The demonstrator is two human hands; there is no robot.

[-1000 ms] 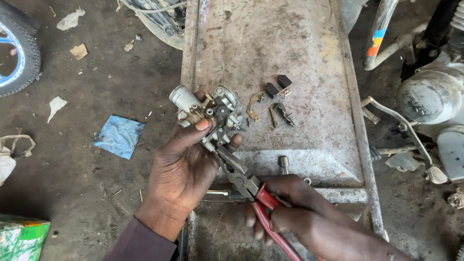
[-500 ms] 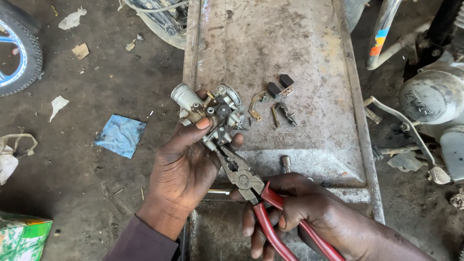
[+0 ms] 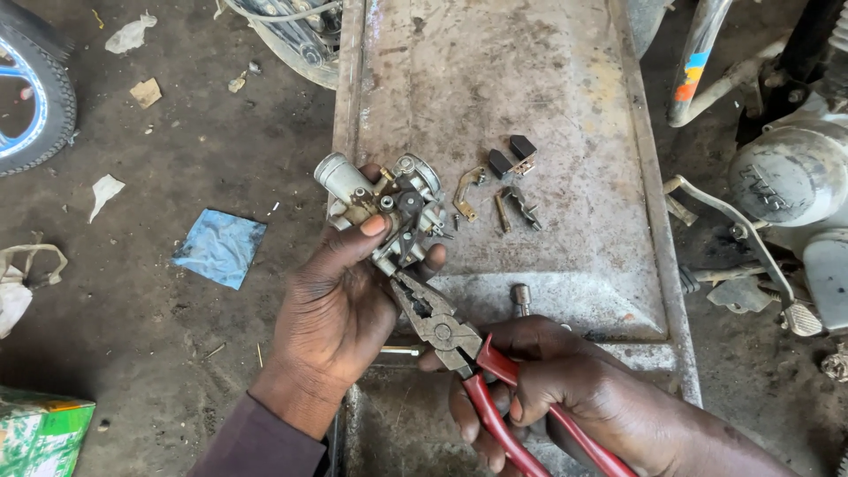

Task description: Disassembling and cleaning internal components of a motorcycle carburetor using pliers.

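One carburetor (image 3: 389, 212) sits clasped in the left hand (image 3: 340, 309); the right hand (image 3: 565, 389) squeezes one pair of red-handled pliers (image 3: 459, 353) biting its underside. Beyond lie about five small parts (image 3: 503, 181) on a rusty metal tray (image 3: 565, 79) over a dirt floor (image 3: 177, 159).

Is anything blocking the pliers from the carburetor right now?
Nothing visible does. The pliers, held by the right hand, already have their tips at the underside of the carburetor, which the left hand holds; its thumb sits just beside them.
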